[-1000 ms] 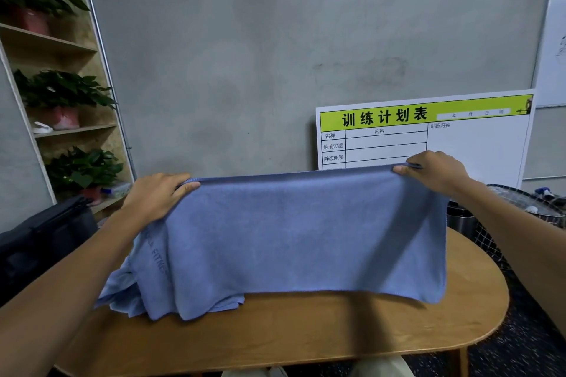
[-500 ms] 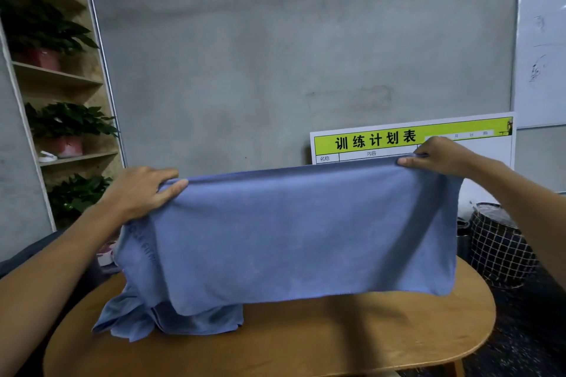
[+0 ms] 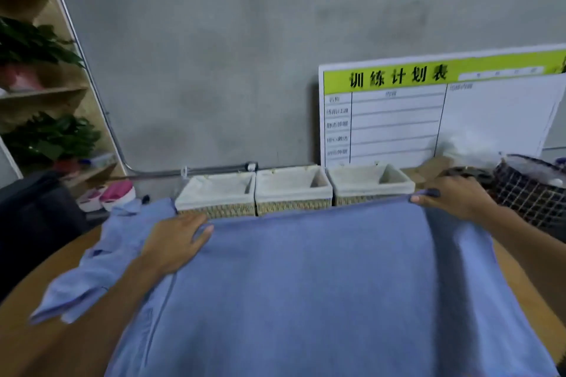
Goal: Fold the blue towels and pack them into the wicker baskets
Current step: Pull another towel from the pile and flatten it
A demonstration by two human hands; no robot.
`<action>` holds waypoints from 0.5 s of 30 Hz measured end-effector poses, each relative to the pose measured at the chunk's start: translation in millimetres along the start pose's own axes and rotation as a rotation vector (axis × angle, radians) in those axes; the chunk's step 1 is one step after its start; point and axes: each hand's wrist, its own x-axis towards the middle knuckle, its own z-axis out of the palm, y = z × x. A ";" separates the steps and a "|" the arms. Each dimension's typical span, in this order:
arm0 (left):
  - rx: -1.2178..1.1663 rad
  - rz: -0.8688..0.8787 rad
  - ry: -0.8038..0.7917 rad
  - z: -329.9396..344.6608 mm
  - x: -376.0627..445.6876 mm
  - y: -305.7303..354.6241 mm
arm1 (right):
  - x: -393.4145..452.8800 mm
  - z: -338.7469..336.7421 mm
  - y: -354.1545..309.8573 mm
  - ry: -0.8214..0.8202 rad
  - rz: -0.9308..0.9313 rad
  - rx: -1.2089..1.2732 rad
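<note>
Head view, looking down over a round wooden table (image 3: pixel 517 278). A large blue towel (image 3: pixel 321 291) is spread across most of it, from the near edge to the far side. Left hand (image 3: pixel 176 242) lies on the towel's far left corner, fingers fairly straight and together, thumb out toward the right; grip looks flat and pressing, though whether the thumb tucks under the hem cannot be told. Right hand (image 3: pixel 453 197) is at the far right corner, fingers curled, grip pinching the towel's edge between thumb and fingers; a bit of hem sticks up past the knuckles.

More blue cloth (image 3: pixel 101 260) lies crumpled to the left of the spread towel, partly under the left forearm, trailing toward the near left of the table. Motion blur on its near end.

Beyond the table's far edge, on the floor against the grey wall, three wicker baskets stand touching in a row: left basket (image 3: pixel 216 196), middle basket (image 3: pixel 292 191), right basket (image 3: pixel 369 187). Each has a white cloth liner folded over the rim. No towel shows inside any.

Behind the right basket, a white board (image 3: pixel 441 113) with a green header strip leans on the wall. Far right: a dark wire bin (image 3: pixel 530 187). Far left: wooden shelves (image 3: pixel 39 95) with potted plants; a dark bag (image 3: pixel 33 217) below; pink and white shoes (image 3: pixel 113 194) near it.
</note>
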 end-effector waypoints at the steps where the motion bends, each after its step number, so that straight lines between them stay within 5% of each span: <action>1: -0.006 0.003 -0.040 29.6 -9.9 -0.6 | 1.1 27.2 1.8 -0.026 0.004 -0.014; 7: -0.216 -0.050 -0.077 98.0 -28.2 3.2 | -21.0 144.3 14.6 -0.067 0.092 -0.101; 12: -0.208 -0.017 -0.128 85.2 -26.0 1.6 | -26.9 148.0 6.3 0.217 0.052 -0.138; 15: -0.215 -0.140 -0.058 58.7 -31.0 -15.5 | -26.6 139.5 -33.7 0.320 -0.083 0.081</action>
